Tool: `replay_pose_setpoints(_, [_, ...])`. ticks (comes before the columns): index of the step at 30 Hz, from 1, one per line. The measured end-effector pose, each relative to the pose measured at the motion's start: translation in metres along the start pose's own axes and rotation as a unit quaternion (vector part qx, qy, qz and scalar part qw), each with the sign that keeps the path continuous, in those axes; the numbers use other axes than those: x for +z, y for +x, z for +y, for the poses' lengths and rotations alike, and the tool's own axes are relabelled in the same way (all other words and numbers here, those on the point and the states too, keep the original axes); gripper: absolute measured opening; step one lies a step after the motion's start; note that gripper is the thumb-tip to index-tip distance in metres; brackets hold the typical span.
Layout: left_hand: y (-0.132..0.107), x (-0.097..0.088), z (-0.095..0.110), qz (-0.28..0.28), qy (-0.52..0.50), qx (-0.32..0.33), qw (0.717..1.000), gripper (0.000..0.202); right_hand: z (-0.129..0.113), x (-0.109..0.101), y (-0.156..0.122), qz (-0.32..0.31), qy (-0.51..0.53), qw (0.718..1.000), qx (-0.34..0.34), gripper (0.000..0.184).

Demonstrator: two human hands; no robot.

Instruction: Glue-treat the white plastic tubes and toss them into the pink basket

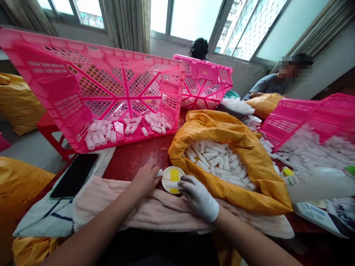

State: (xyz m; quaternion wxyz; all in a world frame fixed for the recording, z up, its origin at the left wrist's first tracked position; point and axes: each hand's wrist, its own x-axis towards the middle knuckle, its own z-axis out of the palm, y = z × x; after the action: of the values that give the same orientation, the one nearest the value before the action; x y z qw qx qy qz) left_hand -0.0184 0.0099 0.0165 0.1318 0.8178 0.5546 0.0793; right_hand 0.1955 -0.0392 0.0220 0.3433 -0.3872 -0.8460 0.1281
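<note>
My left hand (144, 180) is bare and pinched on a small white tube piece (159, 173) beside a small round white dish (173, 179) with a yellow strip in it. My right hand (197, 197) wears a white glove and is closed on another white tube (172, 184) at the dish's near edge. A thin stick runs between the two hands over the dish. Both hands rest above a pale pink towel (155, 212) on the red table (133, 159). Just right of them an open yellow sack (257, 166) holds several white tubes (216, 159).
A tilted pink crate (83, 85) with several white tubes stands ahead on the left. A black phone (75, 174) lies at the left. Two more pink crates (203, 83) (318, 114) stand behind and right. A person (274, 83) sits across the table.
</note>
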Motion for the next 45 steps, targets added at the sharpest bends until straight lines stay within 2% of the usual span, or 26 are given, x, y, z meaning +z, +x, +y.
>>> replay_pose_setpoints(2, [-0.004, -0.009, 0.003, 0.031, -0.019, 0.035, 0.999, 0.024, 0.001, 0.004, 0.006, 0.112, 0.123, 0.983, 0.073, 0.022])
replay_pose_setpoints(3, [-0.006, -0.013, 0.006, 0.032, -0.041, 0.054, 0.997, 0.024, 0.001, 0.004, 0.009, 0.145, 0.175, 0.969, 0.102, 0.022])
replay_pose_setpoints(5, [-0.010, -0.020, 0.011, 0.016, -0.101, 0.084, 0.991, 0.025, -0.002, 0.001, 0.016, 0.166, 0.238, 0.948, 0.133, 0.020])
replay_pose_setpoints(8, [-0.013, -0.025, 0.019, -0.016, -0.156, 0.095, 0.983, 0.022, -0.011, -0.014, 0.024, 0.124, 0.243, 0.957, 0.103, 0.014])
replay_pose_setpoints(11, [-0.013, -0.020, 0.029, -0.030, -0.127, 0.105, 0.986, 0.020, -0.017, -0.028, 0.029, 0.046, 0.189, 0.979, 0.066, 0.017])
replay_pose_setpoints(14, [-0.011, -0.012, 0.042, -0.025, -0.061, 0.106, 0.992, 0.025, -0.018, -0.025, 0.032, -0.006, 0.115, 0.983, 0.145, 0.017])
replay_pose_setpoints(16, [-0.011, -0.009, 0.050, -0.038, -0.051, 0.090, 0.994, 0.030, -0.017, -0.017, 0.032, -0.015, 0.053, 0.978, 0.203, 0.028])
replay_pose_setpoints(18, [-0.012, -0.010, 0.054, -0.069, -0.092, 0.085, 0.990, 0.033, -0.017, -0.010, 0.030, -0.011, 0.005, 0.979, 0.203, 0.035])
replay_pose_setpoints(21, [-0.014, -0.015, 0.052, -0.142, -0.209, 0.114, 0.961, 0.034, -0.020, -0.009, 0.024, -0.015, -0.015, 0.992, 0.121, 0.036])
replay_pose_setpoints(24, [-0.016, -0.018, 0.050, -0.254, -0.331, 0.161, 0.894, 0.037, -0.023, -0.014, 0.017, -0.037, -0.011, 0.999, 0.025, 0.038])
replay_pose_setpoints(25, [-0.016, -0.018, 0.051, -0.284, -0.353, 0.172, 0.875, 0.037, -0.023, -0.015, 0.015, -0.038, -0.008, 0.999, 0.015, 0.039])
replay_pose_setpoints(26, [-0.015, -0.017, 0.053, -0.294, -0.357, 0.174, 0.869, 0.037, -0.023, -0.016, 0.014, -0.031, -0.002, 0.999, 0.028, 0.039])
replay_pose_setpoints(27, [-0.014, -0.015, 0.056, -0.278, -0.341, 0.163, 0.883, 0.036, -0.023, -0.015, 0.014, -0.016, 0.008, 0.998, 0.064, 0.039])
replay_pose_setpoints(30, [-0.010, -0.011, 0.064, -0.145, -0.219, 0.086, 0.961, 0.035, -0.020, -0.012, 0.014, 0.065, 0.046, 0.975, 0.205, 0.036])
replay_pose_setpoints(31, [-0.009, -0.010, 0.064, -0.120, -0.195, 0.073, 0.971, 0.035, -0.020, -0.011, 0.014, 0.080, 0.056, 0.969, 0.227, 0.036])
replay_pose_setpoints(32, [-0.009, -0.010, 0.064, -0.128, -0.196, 0.078, 0.969, 0.035, -0.021, -0.011, 0.014, 0.083, 0.061, 0.969, 0.223, 0.035])
replay_pose_setpoints(33, [-0.008, -0.010, 0.062, -0.163, -0.220, 0.098, 0.957, 0.035, -0.022, -0.011, 0.014, 0.076, 0.058, 0.976, 0.196, 0.035])
replay_pose_setpoints(36, [-0.007, -0.013, 0.057, -0.305, -0.318, 0.171, 0.881, 0.038, -0.026, -0.017, 0.015, 0.041, 0.014, 0.996, 0.078, 0.036])
replay_pose_setpoints(37, [-0.007, -0.014, 0.056, -0.318, -0.329, 0.180, 0.871, 0.039, -0.027, -0.019, 0.016, 0.036, 0.000, 0.997, 0.061, 0.036])
replay_pose_setpoints(38, [-0.006, -0.015, 0.057, -0.303, -0.320, 0.179, 0.880, 0.039, -0.027, -0.021, 0.017, 0.036, -0.009, 0.997, 0.065, 0.036])
replay_pose_setpoints(41, [-0.001, -0.018, 0.062, -0.162, -0.188, 0.133, 0.959, 0.034, -0.022, -0.020, 0.021, 0.071, 0.008, 0.986, 0.148, 0.033])
replay_pose_setpoints(42, [0.001, -0.019, 0.064, -0.123, -0.130, 0.122, 0.976, 0.031, -0.018, -0.019, 0.022, 0.091, 0.018, 0.981, 0.170, 0.032])
replay_pose_setpoints(44, [0.004, -0.020, 0.064, -0.091, -0.042, 0.118, 0.988, 0.025, -0.012, -0.018, 0.024, 0.107, 0.039, 0.975, 0.191, 0.032])
replay_pose_setpoints(45, [0.005, -0.019, 0.062, -0.086, -0.015, 0.119, 0.989, 0.022, -0.009, -0.018, 0.025, 0.092, 0.051, 0.975, 0.194, 0.031])
